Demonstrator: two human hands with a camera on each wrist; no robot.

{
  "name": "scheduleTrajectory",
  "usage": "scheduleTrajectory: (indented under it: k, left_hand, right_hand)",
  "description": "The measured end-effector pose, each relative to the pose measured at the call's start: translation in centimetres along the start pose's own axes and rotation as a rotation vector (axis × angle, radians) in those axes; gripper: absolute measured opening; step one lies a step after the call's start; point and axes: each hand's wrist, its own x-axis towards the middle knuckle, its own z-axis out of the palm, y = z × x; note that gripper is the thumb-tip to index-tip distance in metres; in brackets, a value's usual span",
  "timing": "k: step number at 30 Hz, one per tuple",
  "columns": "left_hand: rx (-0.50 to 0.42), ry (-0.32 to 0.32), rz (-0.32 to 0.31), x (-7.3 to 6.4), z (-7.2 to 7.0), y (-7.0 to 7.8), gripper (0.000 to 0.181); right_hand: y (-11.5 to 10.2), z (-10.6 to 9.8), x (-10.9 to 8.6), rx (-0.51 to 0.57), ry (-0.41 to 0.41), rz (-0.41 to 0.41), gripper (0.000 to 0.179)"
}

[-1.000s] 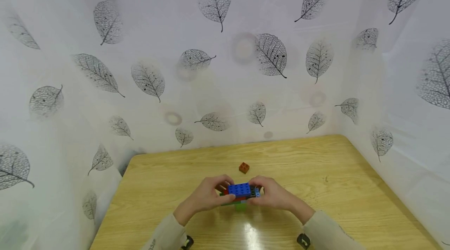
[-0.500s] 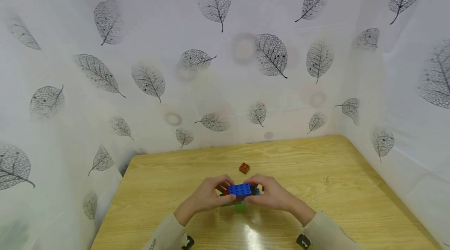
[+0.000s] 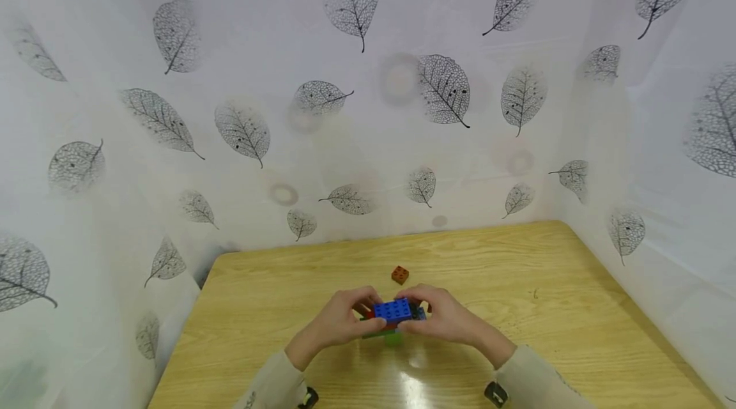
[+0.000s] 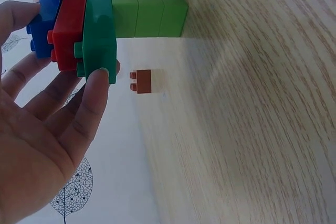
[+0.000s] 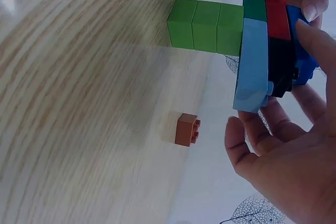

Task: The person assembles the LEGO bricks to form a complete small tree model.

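Note:
A stack of toy building bricks stands on the table between both hands. Its column of light green bricks (image 4: 151,14) carries a dark green brick (image 4: 100,40) beside a light blue brick (image 5: 252,69). Above these lie a red brick (image 4: 71,30) and a black brick (image 5: 279,59), topped by a studded blue brick (image 3: 393,311). My left hand (image 3: 339,319) grips the blue brick's left end, a lower finger touching the dark green brick. At the right end my right hand (image 3: 445,317) grips the same blue brick, thumb in front and fingers behind.
A small orange-brown brick (image 3: 400,275) lies on the wooden table (image 3: 276,275) just beyond the stack. White curtains (image 3: 368,140) with a leaf print rise behind the table and along both sides.
My right hand has shifted slightly left, from around the black brick onto the blue brick's right end. The left hand has stayed almost in place.

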Motion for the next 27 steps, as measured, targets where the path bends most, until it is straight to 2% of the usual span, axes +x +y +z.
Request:
scheduleTrajectory:
  k: [19,27]
  left_hand:
    - [-0.059,-0.020,-0.048,0.0,-0.2,-0.1,0.017]
    - [-0.089,-0.031,-0.081,0.1,-0.1,-0.4,0.017]
  right_hand:
    - [0.7,0.7,0.0,0.037,0.071,-0.038,0.037]
    - [0.9,1.0,-0.1,0.066,0.072,-0.051,0.037]
